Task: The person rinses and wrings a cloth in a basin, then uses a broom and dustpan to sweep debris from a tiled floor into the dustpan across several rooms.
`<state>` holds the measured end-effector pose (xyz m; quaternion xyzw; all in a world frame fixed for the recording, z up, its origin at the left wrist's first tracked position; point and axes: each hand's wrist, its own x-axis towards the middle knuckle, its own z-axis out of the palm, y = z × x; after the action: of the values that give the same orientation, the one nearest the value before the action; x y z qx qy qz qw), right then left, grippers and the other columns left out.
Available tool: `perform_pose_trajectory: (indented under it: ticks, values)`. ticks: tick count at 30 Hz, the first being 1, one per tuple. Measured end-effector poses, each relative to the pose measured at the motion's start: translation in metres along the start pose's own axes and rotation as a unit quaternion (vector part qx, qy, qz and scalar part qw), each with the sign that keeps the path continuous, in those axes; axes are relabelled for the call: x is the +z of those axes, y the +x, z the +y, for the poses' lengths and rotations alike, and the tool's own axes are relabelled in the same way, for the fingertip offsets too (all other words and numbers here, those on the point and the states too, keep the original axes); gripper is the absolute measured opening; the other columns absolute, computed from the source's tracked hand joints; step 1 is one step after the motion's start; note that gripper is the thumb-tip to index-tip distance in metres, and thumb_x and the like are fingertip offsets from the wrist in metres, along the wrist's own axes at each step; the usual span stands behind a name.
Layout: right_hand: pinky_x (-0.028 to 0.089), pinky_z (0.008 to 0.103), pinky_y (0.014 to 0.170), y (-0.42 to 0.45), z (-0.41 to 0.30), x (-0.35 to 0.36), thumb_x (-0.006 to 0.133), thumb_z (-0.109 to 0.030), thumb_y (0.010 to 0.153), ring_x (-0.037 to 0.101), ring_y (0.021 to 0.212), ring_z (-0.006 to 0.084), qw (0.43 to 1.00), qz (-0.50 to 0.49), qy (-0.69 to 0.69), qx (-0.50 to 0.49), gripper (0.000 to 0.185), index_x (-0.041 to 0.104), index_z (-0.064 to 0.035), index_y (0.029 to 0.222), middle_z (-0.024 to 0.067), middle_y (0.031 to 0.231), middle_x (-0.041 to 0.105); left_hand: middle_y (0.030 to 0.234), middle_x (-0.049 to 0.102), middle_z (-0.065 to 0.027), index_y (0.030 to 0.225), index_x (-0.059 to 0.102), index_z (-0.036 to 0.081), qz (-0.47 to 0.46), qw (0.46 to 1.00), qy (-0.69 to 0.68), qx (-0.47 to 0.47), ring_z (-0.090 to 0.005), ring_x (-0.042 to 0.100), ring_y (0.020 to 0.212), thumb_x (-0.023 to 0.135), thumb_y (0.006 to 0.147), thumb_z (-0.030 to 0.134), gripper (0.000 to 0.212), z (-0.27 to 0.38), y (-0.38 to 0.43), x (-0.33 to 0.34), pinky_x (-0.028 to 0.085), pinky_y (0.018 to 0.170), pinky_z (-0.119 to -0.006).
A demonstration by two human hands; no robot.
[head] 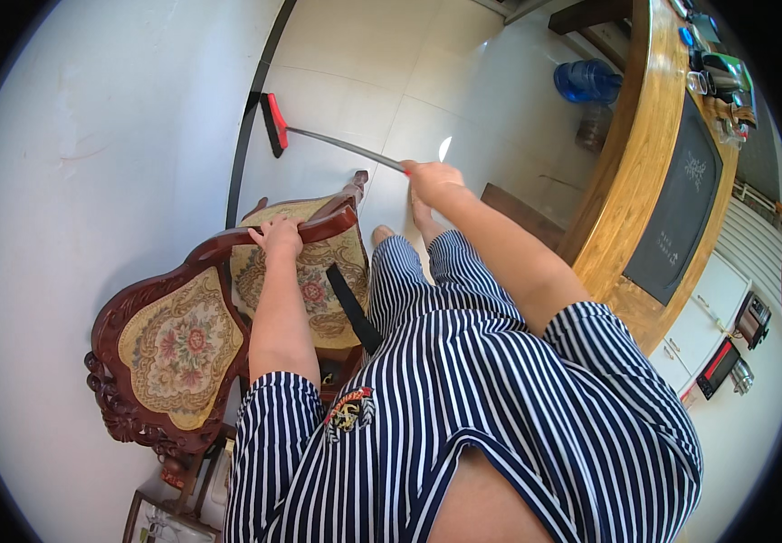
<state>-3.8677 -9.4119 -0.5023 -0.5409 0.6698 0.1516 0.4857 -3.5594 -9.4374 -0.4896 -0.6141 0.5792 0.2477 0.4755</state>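
Note:
My right hand (434, 182) is closed around the grip end of a broom (347, 145) with a thin grey handle. The broom's red head with black bristles (275, 126) rests on the tiled floor beside the dark skirting at the wall. My left hand (278, 235) lies over the armrest of a carved dark-wood armchair (211, 246), its fingers bent over the wood. Floral fabric covers the chair's seat and back. A black strap (352, 309) hangs above the seat near my striped clothing.
At the right stands a long wooden table (608, 224) with a dark inset panel and various items at its far end. Blue water bottle (586, 81) lies on the floor beyond it. A white wall (113, 136) borders the left side. White cabinets (706, 298) stand beyond the table.

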Motion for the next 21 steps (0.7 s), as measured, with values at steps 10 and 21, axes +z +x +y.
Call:
perform_pose_trajectory:
  ticks: [10,21]
  values:
    - [0.053,0.0404,0.087,-0.141,0.149,0.013,0.053,-0.039,0.095,0.067,0.099,0.0346,0.979,0.090,0.087,0.158,0.041,0.059,-0.0214,0.132,0.0173,0.105,0.070,0.147,0.044,-0.0008,0.131,0.060,0.038,0.011,0.999,-0.018,0.027,-0.0298,0.034,0.138,0.055,0.088,0.002,0.056,-0.005,-0.002,-0.002,0.003,0.118,-0.062]
    - [0.049,0.0454,0.093,-0.185,0.065,-0.050,0.051,-0.033,0.097,0.062,0.107,0.0407,0.974,0.158,0.133,0.098,0.038,0.060,-0.0138,0.128,0.0240,0.112,0.065,0.129,0.058,-0.0039,0.115,0.072,0.027,0.094,0.992,-0.064,0.060,-0.0317,0.042,0.130,0.054,0.092,0.014,0.032,-0.011,0.001,0.014,0.003,0.115,-0.065]
